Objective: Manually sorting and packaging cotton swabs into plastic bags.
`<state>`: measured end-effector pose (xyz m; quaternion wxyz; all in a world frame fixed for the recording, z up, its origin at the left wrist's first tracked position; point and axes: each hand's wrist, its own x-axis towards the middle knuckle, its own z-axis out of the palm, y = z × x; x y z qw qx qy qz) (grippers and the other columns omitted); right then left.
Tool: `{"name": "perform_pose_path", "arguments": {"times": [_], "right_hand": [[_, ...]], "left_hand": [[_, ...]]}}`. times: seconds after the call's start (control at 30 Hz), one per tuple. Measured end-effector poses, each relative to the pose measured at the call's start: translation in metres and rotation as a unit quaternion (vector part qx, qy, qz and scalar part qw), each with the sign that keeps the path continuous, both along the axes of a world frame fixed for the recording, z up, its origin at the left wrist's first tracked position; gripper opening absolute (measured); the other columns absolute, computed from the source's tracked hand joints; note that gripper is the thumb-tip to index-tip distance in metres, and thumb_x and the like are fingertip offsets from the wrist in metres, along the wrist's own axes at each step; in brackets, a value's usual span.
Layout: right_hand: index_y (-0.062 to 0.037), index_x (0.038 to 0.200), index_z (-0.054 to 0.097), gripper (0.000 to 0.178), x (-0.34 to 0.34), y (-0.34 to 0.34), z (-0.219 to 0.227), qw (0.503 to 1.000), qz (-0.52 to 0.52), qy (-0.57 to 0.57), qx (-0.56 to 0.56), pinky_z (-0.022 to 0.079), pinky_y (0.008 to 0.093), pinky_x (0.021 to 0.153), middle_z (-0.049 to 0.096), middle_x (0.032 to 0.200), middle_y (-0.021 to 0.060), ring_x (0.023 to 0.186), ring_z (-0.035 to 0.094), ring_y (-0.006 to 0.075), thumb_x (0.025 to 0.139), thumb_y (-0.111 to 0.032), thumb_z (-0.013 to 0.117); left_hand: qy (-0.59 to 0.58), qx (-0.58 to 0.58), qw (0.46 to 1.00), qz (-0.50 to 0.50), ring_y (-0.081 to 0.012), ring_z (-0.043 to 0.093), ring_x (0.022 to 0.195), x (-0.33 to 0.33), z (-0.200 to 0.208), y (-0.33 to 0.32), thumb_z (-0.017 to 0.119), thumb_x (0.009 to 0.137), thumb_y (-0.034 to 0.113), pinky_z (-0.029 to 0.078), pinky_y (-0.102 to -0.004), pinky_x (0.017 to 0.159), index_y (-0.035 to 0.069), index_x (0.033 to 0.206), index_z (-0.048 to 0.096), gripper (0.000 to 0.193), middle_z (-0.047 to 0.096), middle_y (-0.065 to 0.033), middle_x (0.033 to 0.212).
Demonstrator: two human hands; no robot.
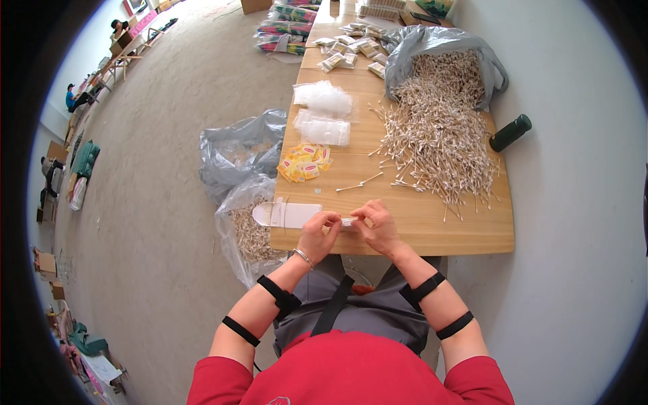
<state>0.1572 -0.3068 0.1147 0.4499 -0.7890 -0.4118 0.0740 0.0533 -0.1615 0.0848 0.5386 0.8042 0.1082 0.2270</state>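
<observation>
At the table's near edge, a small bundle of cotton swabs (348, 221) lies crosswise between my two hands. My left hand (320, 231) is closed on its left end, and my right hand (379, 228) pinches the right end. Just left of my left hand is a flat white holder with a rounded end (300, 215). Ahead of my hands, a few loose cotton swabs (360, 182) rest on the wood. A large heap of cotton swabs (435, 135) spreads to the right, spilling from a grey plastic bag (499, 77).
Yellow-orange paper labels (305, 162) and clear plastic sleeves (324, 113) line the table's (418, 233) left side. Small filled packs (351, 50) lie farther back. A dark green bottle (511, 133) stands by the wall. Bags (253, 229) sit on the floor at left; people work far off.
</observation>
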Motion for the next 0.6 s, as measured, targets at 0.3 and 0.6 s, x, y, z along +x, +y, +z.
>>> {"name": "perform_pose_path", "arguments": {"times": [0.3, 0.6], "right_hand": [[-0.0066, 0.078, 0.066, 0.006, 0.003, -0.003, -0.006, 1.0, 0.005, 0.001, 0.002, 0.044, 0.0351, 0.077, 0.057, 0.078, 0.0085, 0.085, 0.052, 0.0271, 0.073, -0.005, 0.067], [-0.007, 0.075, 0.065, 0.007, 0.008, -0.009, -0.013, 1.0, 0.003, -0.009, 0.023, 0.043, 0.0349, 0.079, 0.056, 0.079, 0.0061, 0.086, 0.051, 0.0254, 0.071, -0.008, 0.071]], "left_hand": [[-0.015, 0.058, 0.998, -0.019, -0.0273, 0.063, 0.08, 0.009, 0.002, -0.003, 0.068, 0.078, 0.008, 0.05, -0.034, 0.072, 0.003, 0.086, 0.062, 0.011, 0.066, -0.0105, 0.085], [0.066, 0.07, 0.995, -0.021, -0.0264, 0.063, 0.08, 0.01, 0.004, -0.004, 0.067, 0.08, 0.01, 0.05, -0.0343, 0.071, 0.004, 0.086, 0.062, 0.01, 0.066, -0.0112, 0.083]]}}
